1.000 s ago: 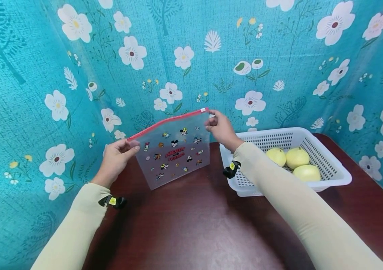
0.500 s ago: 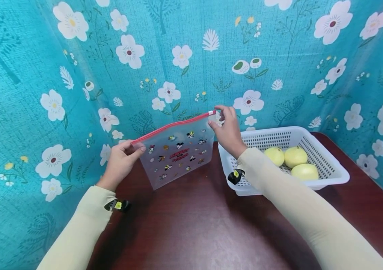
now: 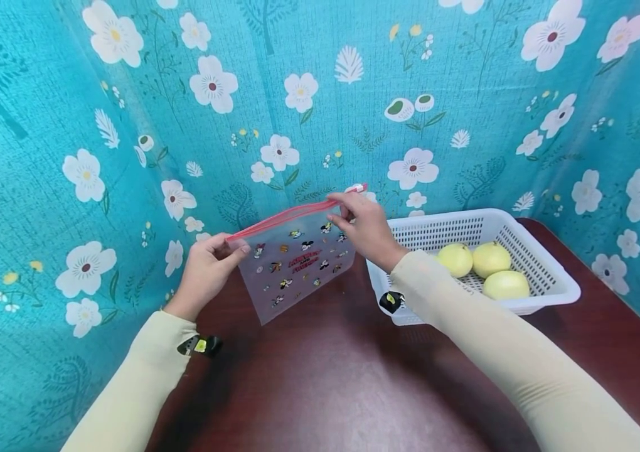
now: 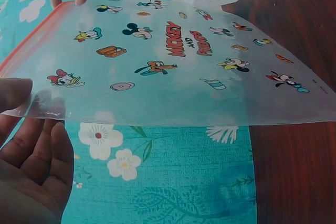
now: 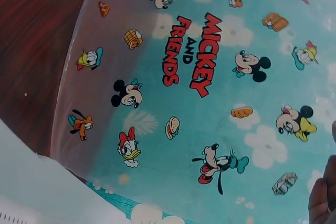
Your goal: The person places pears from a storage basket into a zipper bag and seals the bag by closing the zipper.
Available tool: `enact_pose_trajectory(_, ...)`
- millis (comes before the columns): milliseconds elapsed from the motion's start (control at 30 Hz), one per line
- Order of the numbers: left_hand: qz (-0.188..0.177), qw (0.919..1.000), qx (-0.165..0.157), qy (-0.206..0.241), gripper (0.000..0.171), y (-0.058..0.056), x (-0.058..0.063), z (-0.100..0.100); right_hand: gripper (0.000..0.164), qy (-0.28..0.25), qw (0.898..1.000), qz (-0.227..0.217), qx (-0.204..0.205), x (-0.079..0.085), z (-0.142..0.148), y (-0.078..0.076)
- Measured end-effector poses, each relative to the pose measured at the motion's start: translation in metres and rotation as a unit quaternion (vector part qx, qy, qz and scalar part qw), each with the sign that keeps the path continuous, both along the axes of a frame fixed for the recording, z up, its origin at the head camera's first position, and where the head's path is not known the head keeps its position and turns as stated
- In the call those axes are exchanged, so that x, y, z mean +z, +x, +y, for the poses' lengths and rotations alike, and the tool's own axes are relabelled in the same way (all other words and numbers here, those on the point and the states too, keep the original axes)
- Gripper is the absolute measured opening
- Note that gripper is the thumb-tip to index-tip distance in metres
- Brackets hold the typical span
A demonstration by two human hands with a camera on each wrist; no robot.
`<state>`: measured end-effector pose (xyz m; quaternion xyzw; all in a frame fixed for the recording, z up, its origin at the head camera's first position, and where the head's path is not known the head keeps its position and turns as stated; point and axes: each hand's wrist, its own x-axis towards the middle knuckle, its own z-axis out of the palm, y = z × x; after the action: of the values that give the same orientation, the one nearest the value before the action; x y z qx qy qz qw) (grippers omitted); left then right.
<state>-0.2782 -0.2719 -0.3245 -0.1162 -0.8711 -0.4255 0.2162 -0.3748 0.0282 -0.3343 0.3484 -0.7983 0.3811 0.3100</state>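
Observation:
A clear slider bag (image 3: 303,267) with a red top edge and cartoon prints hangs slanted between both hands, its lower edge close over the table. My left hand (image 3: 204,273) pinches the left top corner between thumb and fingers, as the left wrist view also shows. Along the red edge, short of its right end, my right hand (image 3: 366,227) grips the bag. The white slider (image 3: 358,188) sits at that right end, beyond the right hand. Two red strips of the top edge stand slightly apart. Cartoon prints on the bag (image 5: 205,61) fill most of the right wrist view.
To the right stands a white perforated basket (image 3: 560,292) holding three pale yellow fruits (image 3: 506,285); the right forearm passes in front of its left part. A dark red-brown table (image 3: 320,376) lies below. Teal floral cloth (image 3: 309,50) hangs behind and along both sides.
The bag and left hand have shifted a little right. My right hand has gone from the slider end to a spot further left on the red edge, whose strips have parted slightly.

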Motion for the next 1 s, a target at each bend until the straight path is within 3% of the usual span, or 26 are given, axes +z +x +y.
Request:
enact_pose_trajectory(133, -0.006, 1.0000, -0.004, -0.001, 0.027, 0.002, 0.000, 0.003, 0.041, 0.016, 0.999, 0.017, 0.033, -0.002, -0.002, 0.002)
enact_pose_trajectory(500, -0.024, 0.9996, -0.009, -0.013, 0.030, -0.003, 0.001, 0.008, 0.051, 0.041, 0.997, 0.037, 0.059, -0.004, -0.001, 0.000)
enact_pose_trajectory(700, -0.032, 0.9991, -0.019, -0.021, 0.028, -0.002, 0.004, 0.009, 0.034, 0.044, 0.998, -0.003, 0.052, 0.004, -0.004, 0.000)
enact_pose_trajectory(833, -0.043, 0.9972, -0.043, -0.043, 0.032, 0.000, 0.008, 0.008, 0.027, 0.037, 0.998, -0.035, 0.049, 0.008, -0.005, 0.002)
enact_pose_trajectory(1000, -0.072, 0.9921, -0.071, -0.074, 0.044, -0.001, 0.023, 0.010, 0.025, 0.024, 0.997, -0.054, 0.050, 0.015, -0.008, 0.001)
